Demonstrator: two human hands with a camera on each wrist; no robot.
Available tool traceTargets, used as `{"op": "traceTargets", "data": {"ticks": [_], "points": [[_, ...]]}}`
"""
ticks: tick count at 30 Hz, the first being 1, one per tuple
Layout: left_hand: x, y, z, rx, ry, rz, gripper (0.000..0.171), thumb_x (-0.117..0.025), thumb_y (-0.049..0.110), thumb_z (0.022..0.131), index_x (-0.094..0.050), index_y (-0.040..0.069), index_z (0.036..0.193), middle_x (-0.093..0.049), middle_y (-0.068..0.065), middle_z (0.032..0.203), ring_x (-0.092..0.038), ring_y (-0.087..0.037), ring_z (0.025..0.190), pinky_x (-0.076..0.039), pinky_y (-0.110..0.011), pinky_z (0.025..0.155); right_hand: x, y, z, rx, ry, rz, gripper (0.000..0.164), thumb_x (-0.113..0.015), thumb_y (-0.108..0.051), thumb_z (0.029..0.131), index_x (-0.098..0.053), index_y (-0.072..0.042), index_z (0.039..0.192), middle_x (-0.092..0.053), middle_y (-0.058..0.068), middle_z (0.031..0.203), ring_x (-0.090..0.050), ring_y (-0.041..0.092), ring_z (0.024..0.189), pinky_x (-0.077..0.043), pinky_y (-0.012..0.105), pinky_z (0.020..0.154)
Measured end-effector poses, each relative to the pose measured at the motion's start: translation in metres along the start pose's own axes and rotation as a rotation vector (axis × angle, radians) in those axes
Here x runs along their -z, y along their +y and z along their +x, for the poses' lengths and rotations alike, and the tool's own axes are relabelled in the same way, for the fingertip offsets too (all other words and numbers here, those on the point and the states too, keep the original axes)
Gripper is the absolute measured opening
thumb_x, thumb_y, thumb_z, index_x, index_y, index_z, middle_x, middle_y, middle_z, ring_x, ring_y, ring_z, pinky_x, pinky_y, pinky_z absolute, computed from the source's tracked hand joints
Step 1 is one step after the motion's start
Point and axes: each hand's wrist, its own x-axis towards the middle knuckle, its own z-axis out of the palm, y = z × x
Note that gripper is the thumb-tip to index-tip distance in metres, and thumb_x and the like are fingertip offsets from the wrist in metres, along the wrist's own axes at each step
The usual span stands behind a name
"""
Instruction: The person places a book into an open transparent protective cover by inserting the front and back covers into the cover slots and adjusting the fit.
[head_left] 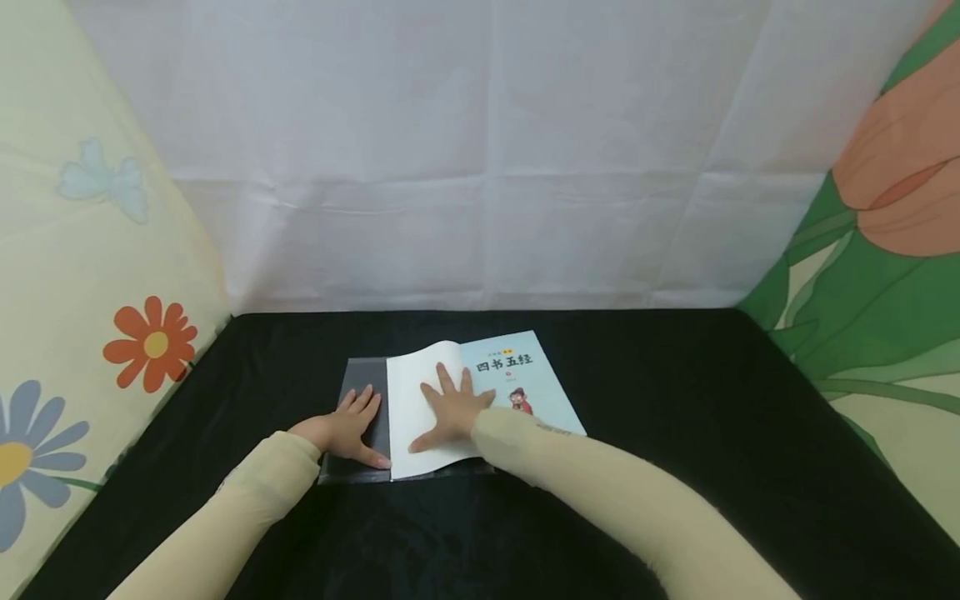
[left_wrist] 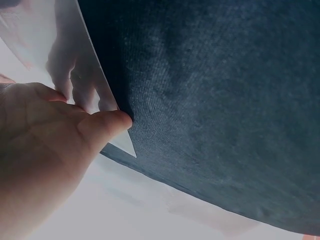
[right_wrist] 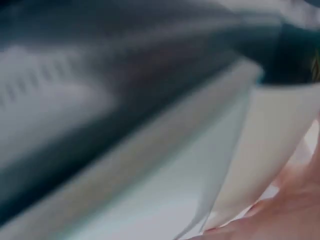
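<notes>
A book lies open on the black cloth, its light-blue illustrated page (head_left: 551, 396) with Chinese characters on the right. On the left a white leaf (head_left: 408, 387) of it curves up near the fold. My right hand (head_left: 452, 412) rests on that leaf with fingers spread. Under the book, a clear glossy plastic sheet (head_left: 363, 372) sticks out to the left and along the front. My left hand (head_left: 347, 431) presses on this sheet, fingers straight, thumb by the white leaf's edge. In the left wrist view the thumb (left_wrist: 107, 125) touches the sheet's edge. The right wrist view is blurred; the book's page edges (right_wrist: 150, 145) show beside the right hand (right_wrist: 285, 212).
Black cloth (head_left: 675, 392) covers the table around the book. A white curtain (head_left: 480, 167) hangs behind, and patterned flower panels (head_left: 45, 275) stand at both sides.
</notes>
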Motion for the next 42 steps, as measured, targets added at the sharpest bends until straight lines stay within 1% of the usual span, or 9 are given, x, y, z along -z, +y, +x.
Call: {"op": "traceTargets", "data": {"ticks": [3, 7, 13, 17, 24, 28, 33, 37, 42], "points": [[0.002, 0.002, -0.003, 0.006, -0.004, 0.002, 0.111, -0.078, 0.047, 0.077, -0.015, -0.007, 0.152, -0.002, -0.027, 0.159, 0.003, -0.047, 0.143, -0.014, -0.065, 0.109, -0.004, 0.0, 0.003, -0.006, 0.037, -0.005, 0.098, -0.072, -0.06, 0.078, -0.027, -0.02, 0.155, 0.001, 0.006, 0.163, 0.0, 0.046, 0.145, -0.019, 0.074, 0.101], [0.004, 0.0, -0.003, 0.007, -0.008, 0.003, 0.111, -0.077, 0.049, 0.078, -0.014, -0.007, 0.151, -0.001, -0.028, 0.158, 0.004, -0.048, 0.143, -0.014, -0.065, 0.109, 0.0, -0.006, 0.003, -0.01, 0.054, -0.004, 0.097, -0.074, -0.057, 0.078, -0.029, -0.017, 0.154, -0.002, 0.008, 0.163, -0.002, 0.047, 0.144, -0.02, 0.073, 0.101], [0.005, 0.001, -0.006, 0.021, -0.028, 0.026, 0.11, -0.076, 0.047, 0.08, -0.013, -0.008, 0.151, -0.001, -0.029, 0.158, 0.003, -0.049, 0.143, -0.014, -0.064, 0.109, -0.014, -0.008, 0.01, -0.016, 0.079, -0.042, 0.098, -0.071, -0.061, 0.078, -0.028, -0.019, 0.155, -0.002, 0.007, 0.163, -0.002, 0.047, 0.144, -0.02, 0.073, 0.102], [0.006, 0.002, -0.009, 0.011, -0.016, 0.027, 0.107, -0.078, 0.042, 0.08, -0.016, -0.01, 0.15, -0.003, -0.031, 0.157, 0.001, -0.052, 0.142, -0.015, -0.066, 0.108, -0.02, -0.007, 0.014, -0.017, 0.095, -0.057, 0.1, -0.069, -0.066, 0.077, -0.027, -0.019, 0.155, -0.002, 0.008, 0.163, -0.002, 0.048, 0.144, -0.02, 0.074, 0.101], [0.006, 0.003, -0.008, 0.021, -0.016, 0.038, 0.108, -0.077, 0.044, 0.079, -0.016, -0.008, 0.151, -0.004, -0.029, 0.158, 0.001, -0.05, 0.142, -0.016, -0.066, 0.108, -0.013, -0.01, 0.009, -0.044, 0.038, -0.048, 0.1, -0.066, -0.068, 0.077, -0.025, -0.022, 0.155, 0.0, 0.007, 0.163, 0.001, 0.045, 0.145, -0.019, 0.075, 0.1], [0.006, 0.006, -0.007, 0.02, -0.02, 0.045, 0.108, -0.078, 0.045, 0.079, -0.017, -0.008, 0.151, -0.005, -0.03, 0.157, 0.0, -0.05, 0.142, -0.017, -0.065, 0.109, -0.013, -0.01, 0.008, -0.067, 0.016, -0.045, 0.105, -0.066, -0.072, 0.073, -0.023, -0.022, 0.156, 0.002, 0.007, 0.163, 0.003, 0.044, 0.145, -0.019, 0.076, 0.099], [0.006, 0.008, -0.003, 0.026, -0.023, 0.065, 0.107, -0.078, 0.044, 0.079, -0.017, -0.007, 0.151, -0.005, -0.028, 0.158, 0.0, -0.049, 0.143, -0.017, -0.063, 0.11, -0.01, -0.009, 0.004, -0.091, 0.045, -0.033, 0.109, -0.073, -0.067, 0.07, -0.023, -0.022, 0.156, 0.0, 0.008, 0.163, -0.001, 0.045, 0.145, -0.023, 0.076, 0.097], [0.007, 0.009, -0.001, 0.026, -0.023, 0.071, 0.106, -0.078, 0.043, 0.079, -0.017, -0.007, 0.151, -0.005, -0.028, 0.158, 0.0, -0.048, 0.143, -0.015, -0.062, 0.111, -0.003, -0.006, 0.0, -0.097, 0.062, 0.021, 0.109, -0.079, -0.06, 0.07, -0.024, -0.02, 0.155, 0.0, 0.01, 0.163, -0.003, 0.047, 0.144, -0.024, 0.076, 0.096], [0.005, 0.007, -0.002, 0.033, -0.026, 0.063, 0.107, -0.078, 0.044, 0.079, -0.017, -0.006, 0.151, -0.006, -0.027, 0.158, -0.001, -0.048, 0.143, -0.015, -0.062, 0.111, -0.005, -0.004, -0.001, -0.094, 0.053, 0.026, 0.108, -0.078, -0.061, 0.07, -0.025, -0.019, 0.155, 0.002, 0.01, 0.163, -0.002, 0.047, 0.144, -0.024, 0.076, 0.096]]}}
